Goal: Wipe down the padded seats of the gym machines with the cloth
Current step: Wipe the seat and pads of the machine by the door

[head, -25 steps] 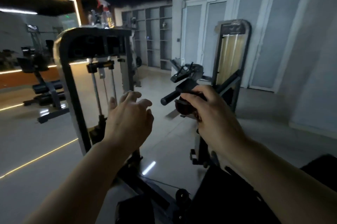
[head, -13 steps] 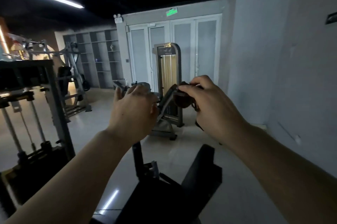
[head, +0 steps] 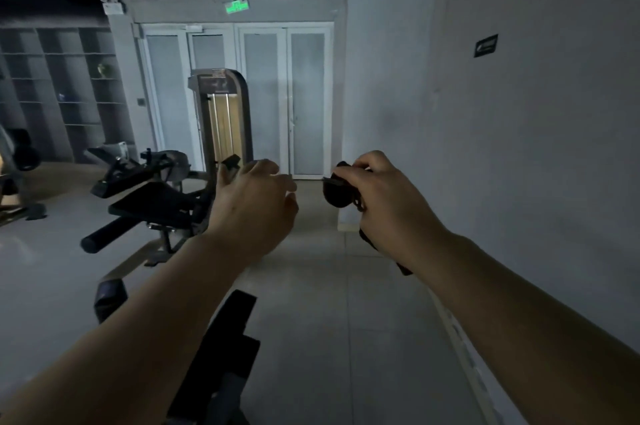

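Cloth (head: 337,192), dark and bunched, sits in the right hand (head: 388,203), held up in the air at mid-frame, fingers curled round it and thumb pinching the top. A dark strip hangs below the right wrist, probably the cloth's loose end, too dim to be sure. Left hand (head: 254,206) is raised just beside it, apart from the cloth, fingers loosely spread and holding nothing. Both forearms are bare and reach forward.

Head view only. Machine (head: 162,196) stands left of the hands on the tiled floor (head: 329,303), with a flat black padded seat (head: 152,205) and a black roller bar low at its left. Its weight stack (head: 223,120) stands upright behind, in front of the white doors (head: 277,95). Green exit sign (head: 236,5) glows above the doors. Open shelves (head: 69,89) fill the far left. Grey wall (head: 519,147) runs along the right with a small dark plaque (head: 486,45). Another black pad (head: 225,348) sits low at bottom centre under the left arm.
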Motion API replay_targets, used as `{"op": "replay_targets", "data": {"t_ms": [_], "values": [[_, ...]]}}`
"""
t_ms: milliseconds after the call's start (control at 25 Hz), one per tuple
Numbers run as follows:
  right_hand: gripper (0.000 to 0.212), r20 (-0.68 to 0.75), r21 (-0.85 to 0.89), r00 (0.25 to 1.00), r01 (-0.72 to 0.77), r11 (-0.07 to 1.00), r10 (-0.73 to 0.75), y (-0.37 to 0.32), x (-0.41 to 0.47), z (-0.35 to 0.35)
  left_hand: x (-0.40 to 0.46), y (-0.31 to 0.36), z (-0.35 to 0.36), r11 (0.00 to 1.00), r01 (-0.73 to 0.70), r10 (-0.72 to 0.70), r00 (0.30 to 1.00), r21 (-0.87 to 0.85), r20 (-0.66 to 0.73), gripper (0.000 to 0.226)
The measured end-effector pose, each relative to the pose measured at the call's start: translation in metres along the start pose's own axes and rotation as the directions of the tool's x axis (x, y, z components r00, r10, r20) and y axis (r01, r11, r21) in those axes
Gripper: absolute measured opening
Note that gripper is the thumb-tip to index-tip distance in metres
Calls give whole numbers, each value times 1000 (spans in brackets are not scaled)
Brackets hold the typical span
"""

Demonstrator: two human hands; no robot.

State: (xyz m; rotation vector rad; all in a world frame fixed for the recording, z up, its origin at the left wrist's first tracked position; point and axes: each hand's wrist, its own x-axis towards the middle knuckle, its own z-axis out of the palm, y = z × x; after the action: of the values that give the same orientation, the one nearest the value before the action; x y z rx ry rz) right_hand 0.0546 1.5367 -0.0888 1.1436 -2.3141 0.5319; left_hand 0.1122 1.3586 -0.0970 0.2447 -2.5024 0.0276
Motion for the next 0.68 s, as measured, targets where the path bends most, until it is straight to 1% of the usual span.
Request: {"op": "replay_targets", "data": {"t_ms": [120, 240, 360, 560, 680], "values": [[63, -20, -53, 1000, -25, 998, 24, 56, 26, 15, 54, 22, 44, 999, -41, 40, 999, -27, -19, 28], [66, 10, -105, 999, -36, 994, 37, 109, 73, 33, 119, 28, 95, 996, -87, 86, 996, -36, -40, 27], [66, 19, -124, 999, -37, 992, 40, 157, 127, 47, 186, 25, 136, 995, -79, 77, 996, -62, -42, 28], [64, -48, -87, 995, -87, 992, 83, 242, 207, 83, 291, 24, 203, 993, -92, 91, 996, -80, -16, 31], [62, -52, -78, 993, -108, 991, 104, 285, 241, 117, 333, 20, 245, 995, -84, 84, 996, -51, 0, 31]]}}
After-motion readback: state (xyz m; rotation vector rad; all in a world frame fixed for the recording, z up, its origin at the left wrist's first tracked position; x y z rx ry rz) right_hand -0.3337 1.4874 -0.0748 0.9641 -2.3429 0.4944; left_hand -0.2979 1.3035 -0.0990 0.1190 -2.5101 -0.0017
